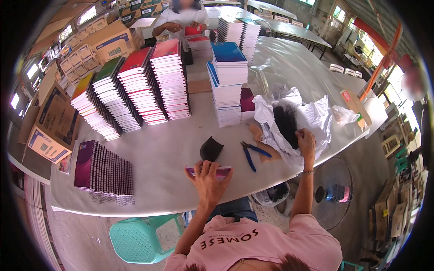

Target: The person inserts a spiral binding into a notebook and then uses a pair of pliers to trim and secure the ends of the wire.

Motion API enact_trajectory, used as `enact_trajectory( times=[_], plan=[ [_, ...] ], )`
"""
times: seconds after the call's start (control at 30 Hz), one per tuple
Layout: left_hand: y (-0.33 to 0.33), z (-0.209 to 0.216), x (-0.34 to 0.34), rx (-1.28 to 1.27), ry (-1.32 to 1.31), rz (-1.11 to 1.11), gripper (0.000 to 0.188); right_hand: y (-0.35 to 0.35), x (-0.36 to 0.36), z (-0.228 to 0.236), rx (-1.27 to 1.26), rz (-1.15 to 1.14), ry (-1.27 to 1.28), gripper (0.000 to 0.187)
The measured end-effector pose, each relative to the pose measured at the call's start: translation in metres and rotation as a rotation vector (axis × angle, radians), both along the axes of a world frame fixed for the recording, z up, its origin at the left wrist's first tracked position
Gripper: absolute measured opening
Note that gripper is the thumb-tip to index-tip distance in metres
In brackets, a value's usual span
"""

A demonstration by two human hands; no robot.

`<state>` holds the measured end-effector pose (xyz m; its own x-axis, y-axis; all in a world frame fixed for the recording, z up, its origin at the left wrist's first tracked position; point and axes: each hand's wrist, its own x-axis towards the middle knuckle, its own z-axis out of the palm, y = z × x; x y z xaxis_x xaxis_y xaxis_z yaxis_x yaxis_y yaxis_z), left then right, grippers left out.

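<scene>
My left hand point(207, 181) is wrapped over a purple notebook point(223, 172) held near the table's front edge. Just beyond it sits a curved black piece point(211, 148). My right hand point(306, 139) reaches into crumpled white paper point(318, 122), its fingers closed at the edge of a bundle of black spiral binding coils point(285, 121). How many coils the fingers pinch is too small to tell. Blue-handled pliers point(249, 158) lie between my two hands. At the left, a stack of purple spiral notebooks point(106, 170) leans along the table edge.
Tall stacks of yellow, green and red notebooks point(135, 67) stand at left, with blue notebooks point(229, 52) in the middle. Cardboard boxes point(54, 119) flank the table. Across it sits another person point(183, 20) holding something red. A green stool point(135, 241) and a fan point(332, 194) are below.
</scene>
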<state>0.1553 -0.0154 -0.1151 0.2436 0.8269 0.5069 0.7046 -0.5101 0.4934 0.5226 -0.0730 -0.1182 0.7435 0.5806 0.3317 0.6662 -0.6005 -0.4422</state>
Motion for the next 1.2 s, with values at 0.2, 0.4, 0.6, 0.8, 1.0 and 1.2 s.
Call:
enact_trajectory(
  times=[0.2, 0.4, 0.6, 0.8, 1.0, 1.2],
  plan=[
    [0.008, -0.007, -0.020, 0.024, 0.006, 0.099, 0.032, 0.004, 0.001, 0.002, 0.080, -0.003, -0.013, 0.026],
    [0.007, -0.003, -0.039, 0.001, 0.017, 0.136, 0.030, 0.002, 0.000, 0.025, 0.427, 0.166, 0.162, 0.021],
    [0.005, -0.004, -0.038, -0.008, 0.015, 0.123, 0.029, 0.006, -0.085, 0.069, 0.982, 0.544, 0.766, 0.018],
    [0.003, -0.001, -0.037, -0.017, 0.023, 0.124, 0.029, 0.030, -0.151, 0.067, 0.659, 0.855, 0.928, 0.015],
    [0.005, -0.006, -0.037, -0.026, 0.006, 0.122, 0.032, 0.041, -0.219, 0.054, 0.078, 1.039, 0.567, 0.022],
    [0.006, -0.002, -0.035, -0.008, 0.011, 0.121, 0.030, 0.043, -0.230, 0.039, 0.076, 1.081, 0.380, 0.019]
  ],
)
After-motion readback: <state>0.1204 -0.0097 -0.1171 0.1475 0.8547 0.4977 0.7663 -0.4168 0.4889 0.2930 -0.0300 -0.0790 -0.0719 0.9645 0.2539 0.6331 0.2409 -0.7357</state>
